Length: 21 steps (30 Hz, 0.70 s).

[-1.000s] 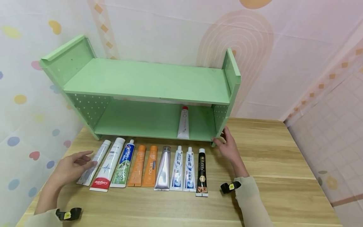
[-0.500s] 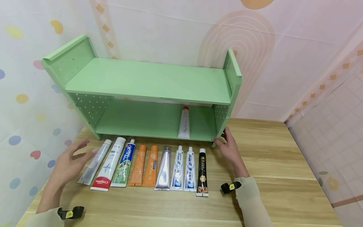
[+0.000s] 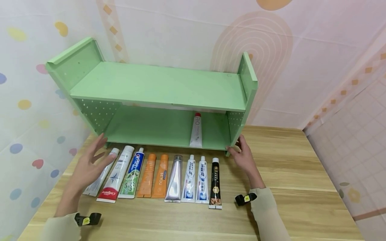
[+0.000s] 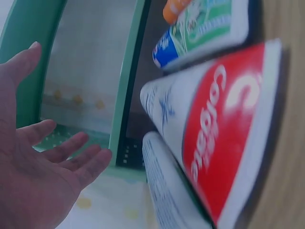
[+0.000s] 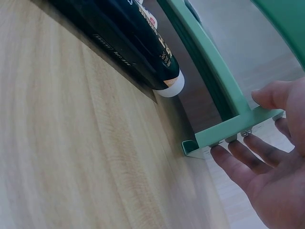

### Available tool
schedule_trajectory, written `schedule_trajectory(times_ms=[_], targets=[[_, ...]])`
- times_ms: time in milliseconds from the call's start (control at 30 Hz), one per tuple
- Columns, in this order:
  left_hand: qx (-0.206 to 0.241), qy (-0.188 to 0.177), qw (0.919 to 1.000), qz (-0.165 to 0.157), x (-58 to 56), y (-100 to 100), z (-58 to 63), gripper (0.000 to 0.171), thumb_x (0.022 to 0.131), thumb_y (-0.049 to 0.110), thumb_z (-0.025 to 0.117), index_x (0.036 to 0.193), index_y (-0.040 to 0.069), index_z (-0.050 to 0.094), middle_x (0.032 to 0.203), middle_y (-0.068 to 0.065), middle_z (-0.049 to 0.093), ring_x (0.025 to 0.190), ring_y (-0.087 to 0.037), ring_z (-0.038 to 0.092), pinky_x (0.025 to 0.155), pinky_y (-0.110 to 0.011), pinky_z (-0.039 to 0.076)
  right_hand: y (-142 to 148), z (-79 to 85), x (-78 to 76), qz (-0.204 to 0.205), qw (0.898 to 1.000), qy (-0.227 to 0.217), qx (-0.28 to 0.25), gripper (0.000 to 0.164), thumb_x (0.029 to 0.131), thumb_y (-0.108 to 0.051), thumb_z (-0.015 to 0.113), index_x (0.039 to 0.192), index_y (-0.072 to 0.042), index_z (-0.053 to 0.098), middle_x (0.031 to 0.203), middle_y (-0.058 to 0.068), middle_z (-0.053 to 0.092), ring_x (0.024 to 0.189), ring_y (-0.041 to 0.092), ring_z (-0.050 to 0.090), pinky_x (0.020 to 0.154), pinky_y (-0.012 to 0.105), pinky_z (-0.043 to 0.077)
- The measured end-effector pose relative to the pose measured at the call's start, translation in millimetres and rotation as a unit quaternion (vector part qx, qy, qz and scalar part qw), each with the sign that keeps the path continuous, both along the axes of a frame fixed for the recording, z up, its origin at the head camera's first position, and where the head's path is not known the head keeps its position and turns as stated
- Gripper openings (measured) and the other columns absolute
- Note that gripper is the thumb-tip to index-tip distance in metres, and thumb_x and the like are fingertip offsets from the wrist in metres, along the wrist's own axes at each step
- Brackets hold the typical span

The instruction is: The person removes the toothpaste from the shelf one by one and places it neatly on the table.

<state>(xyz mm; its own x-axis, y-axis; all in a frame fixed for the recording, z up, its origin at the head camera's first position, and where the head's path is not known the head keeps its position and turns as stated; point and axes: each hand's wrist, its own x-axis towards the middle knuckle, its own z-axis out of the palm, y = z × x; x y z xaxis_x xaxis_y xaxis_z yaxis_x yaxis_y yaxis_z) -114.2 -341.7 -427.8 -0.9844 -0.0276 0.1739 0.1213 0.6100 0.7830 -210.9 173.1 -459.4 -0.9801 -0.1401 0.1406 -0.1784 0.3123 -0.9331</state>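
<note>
My left hand [image 3: 90, 164] hovers over the leftmost silver-white tube [image 3: 101, 177], near the lower left corner of the green shelf [image 3: 156, 87]. Its fingers are spread and nothing is in them, as the left wrist view also shows. My right hand [image 3: 242, 157] holds the lower front of the shelf's right side panel, thumb on the inner side and fingers on the outer side [image 5: 238, 155]. A white tube with a red cap [image 3: 196, 132] leans inside the lower tier, toward the right.
Several tubes lie in a row before the shelf: a Colgate tube [image 3: 116, 175], a blue-green tube [image 3: 131, 174], two orange tubes [image 3: 146, 177], a silver tube [image 3: 174, 180], two white-blue tubes [image 3: 189, 180] and a black tube [image 3: 215, 184]. A patterned wall stands behind.
My left hand has moved right and away from me, from beside the leftmost tube up to the shelf's lower left corner. The right hand has stayed on the panel.
</note>
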Motion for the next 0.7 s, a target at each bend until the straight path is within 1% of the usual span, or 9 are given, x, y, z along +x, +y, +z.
schedule_trajectory(times_ms=[33, 133, 167, 233, 267, 400, 567, 700], targets=[[0.002, 0.000, 1.0000, -0.004, -1.3, 3, 1.2, 0.090, 0.100, 0.026, 0.068, 0.165, 0.037, 0.006, 0.169, -0.019, 0.024, 0.143, -0.050, 0.036, 0.098, -0.007, 0.044, 0, 0.1, 0.1, -0.001, 1.000, 0.000, -0.001, 0.067, 0.101, -0.010, 0.062, 0.159, -0.024, 0.032, 0.157, 0.014, 0.042, 0.143, 0.040, 0.044, 0.108, 0.063, 0.047], [0.005, -0.003, 1.0000, -0.007, -5.1, 12, 4.4, 0.094, 0.099, 0.027, 0.069, 0.164, 0.042, 0.003, 0.169, -0.017, 0.025, 0.145, -0.048, 0.036, 0.104, -0.012, 0.044, 0, 0.2, 0.2, -0.002, 1.000, 0.002, -0.001, 0.067, 0.101, -0.010, 0.062, 0.159, -0.024, 0.031, 0.157, 0.015, 0.042, 0.142, 0.041, 0.044, 0.109, 0.063, 0.047], [0.010, -0.004, 0.9999, -0.010, -6.5, 14, 4.9, 0.094, 0.099, 0.026, 0.070, 0.164, 0.042, 0.002, 0.169, -0.017, 0.025, 0.146, -0.047, 0.035, 0.105, -0.011, 0.042, 0, 0.0, 0.3, -0.002, 1.000, 0.002, -0.001, 0.067, 0.101, -0.010, 0.062, 0.159, -0.024, 0.031, 0.157, 0.015, 0.042, 0.142, 0.041, 0.044, 0.109, 0.063, 0.047], [0.019, -0.001, 0.9997, -0.018, -9.4, 20, 5.6, 0.096, 0.098, 0.026, 0.071, 0.163, 0.042, 0.002, 0.168, -0.017, 0.026, 0.146, -0.047, 0.035, 0.106, -0.009, 0.041, 0, -0.6, 0.2, -0.003, 1.000, 0.003, 0.001, 0.067, 0.101, -0.010, 0.062, 0.159, -0.024, 0.031, 0.157, 0.015, 0.042, 0.142, 0.041, 0.044, 0.109, 0.063, 0.047], [0.024, 0.000, 0.9995, -0.021, -11.0, 22, 5.8, 0.097, 0.098, 0.025, 0.071, 0.163, 0.043, 0.002, 0.168, -0.017, 0.027, 0.146, -0.046, 0.035, 0.100, -0.003, 0.038, 0, -0.8, 0.2, -0.002, 1.000, 0.003, 0.002, 0.067, 0.101, -0.010, 0.062, 0.159, -0.024, 0.031, 0.157, 0.015, 0.042, 0.143, 0.041, 0.044, 0.109, 0.063, 0.047], [0.046, 0.016, 0.9979, -0.044, -17.0, 32, 5.1, 0.098, 0.097, 0.021, 0.072, 0.164, 0.040, 0.003, 0.167, -0.021, 0.028, 0.147, -0.048, 0.035, 0.098, 0.001, 0.037, 0, -1.4, 0.0, -0.002, 1.000, 0.003, 0.001, 0.067, 0.101, -0.011, 0.062, 0.159, -0.025, 0.032, 0.158, 0.014, 0.042, 0.143, 0.040, 0.044, 0.108, 0.064, 0.047], [0.081, 0.037, 0.9939, -0.064, -23.8, 44, 5.6, 0.097, 0.097, 0.013, 0.071, 0.165, 0.036, 0.006, 0.164, -0.025, 0.031, 0.146, -0.047, 0.035, 0.103, -0.003, 0.040, -1, -0.8, 0.0, -0.002, 1.000, 0.004, 0.000, 0.067, 0.101, -0.011, 0.062, 0.159, -0.024, 0.031, 0.158, 0.015, 0.042, 0.143, 0.040, 0.044, 0.108, 0.064, 0.047], [0.117, 0.038, 0.9892, -0.080, -28.0, 53, 8.4, 0.096, 0.097, 0.009, 0.070, 0.165, 0.035, 0.007, 0.164, -0.026, 0.029, 0.147, -0.044, 0.033, 0.107, -0.006, 0.040, -1, -0.1, -0.2, -0.003, 1.000, 0.004, -0.001, 0.067, 0.101, -0.010, 0.062, 0.159, -0.022, 0.032, 0.158, 0.015, 0.042, 0.143, 0.041, 0.044, 0.108, 0.063, 0.048]])
